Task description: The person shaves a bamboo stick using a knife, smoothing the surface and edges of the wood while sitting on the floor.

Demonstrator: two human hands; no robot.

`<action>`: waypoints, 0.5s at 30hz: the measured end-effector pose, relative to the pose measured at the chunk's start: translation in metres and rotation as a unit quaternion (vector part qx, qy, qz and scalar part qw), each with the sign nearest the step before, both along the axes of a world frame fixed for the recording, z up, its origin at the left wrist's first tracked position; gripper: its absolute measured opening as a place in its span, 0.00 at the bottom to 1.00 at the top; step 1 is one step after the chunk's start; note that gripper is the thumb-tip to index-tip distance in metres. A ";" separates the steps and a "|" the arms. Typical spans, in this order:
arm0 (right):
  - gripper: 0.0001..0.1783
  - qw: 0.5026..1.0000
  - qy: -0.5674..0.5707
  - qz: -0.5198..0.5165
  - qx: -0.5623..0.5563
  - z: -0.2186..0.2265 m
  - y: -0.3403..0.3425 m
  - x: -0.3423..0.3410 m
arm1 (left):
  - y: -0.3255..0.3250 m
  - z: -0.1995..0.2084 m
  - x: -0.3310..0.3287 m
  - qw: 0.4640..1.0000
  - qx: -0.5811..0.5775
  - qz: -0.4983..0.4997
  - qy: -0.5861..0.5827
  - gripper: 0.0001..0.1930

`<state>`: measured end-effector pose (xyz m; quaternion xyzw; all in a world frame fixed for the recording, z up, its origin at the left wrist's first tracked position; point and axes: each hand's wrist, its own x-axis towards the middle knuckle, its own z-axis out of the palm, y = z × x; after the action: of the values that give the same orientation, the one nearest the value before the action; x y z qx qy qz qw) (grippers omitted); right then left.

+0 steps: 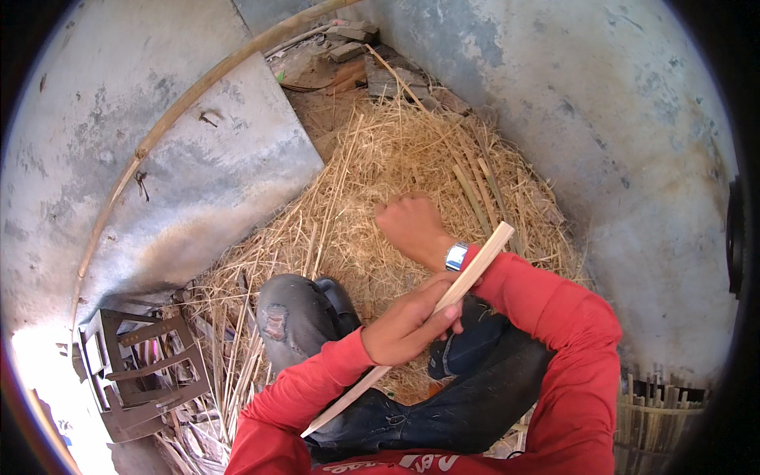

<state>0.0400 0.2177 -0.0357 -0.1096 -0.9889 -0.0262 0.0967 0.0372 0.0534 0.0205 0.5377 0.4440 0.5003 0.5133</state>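
Observation:
My left hand (410,323) is closed around a pale split-bamboo strip (480,266), its thumb lying along it. The strip slants from above my right forearm down to my lap. Farther forward, my right hand (413,228) is over the heap of shavings, back upward and fingers curled under. Whatever those fingers may hold is hidden. A silver wristwatch (456,256) sits on the right wrist, at the end of the red sleeve. My right forearm passes beyond the strip's upper end.
Straw-like shavings (380,158) and loose strips (473,186) cover the floor ahead. Grey walls (602,103) rise on both sides. A long bent pole (186,99) arcs along the left wall. A brown slatted plastic chair (150,372) lies at the lower left. Bricks (348,49) sit in the far corner.

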 end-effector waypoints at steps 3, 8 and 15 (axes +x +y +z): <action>0.07 1.000 0.015 0.011 0.001 0.002 -0.005 -0.006 | 0.009 -0.011 0.005 0.991 0.104 -0.002 0.086 0.20; 0.09 1.000 0.009 -0.008 -0.002 0.010 -0.001 -0.006 | 0.001 0.000 0.010 0.995 0.010 -0.014 -0.101 0.20; 0.26 0.953 0.153 -0.095 -0.245 0.077 0.061 0.032 | -0.022 0.013 -0.053 0.971 -0.066 0.137 -0.187 0.16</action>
<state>0.0722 0.2783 0.0413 -0.2256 -0.9235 0.2250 0.2137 -0.0163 0.0311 0.0336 0.3338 0.4411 0.6271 0.5484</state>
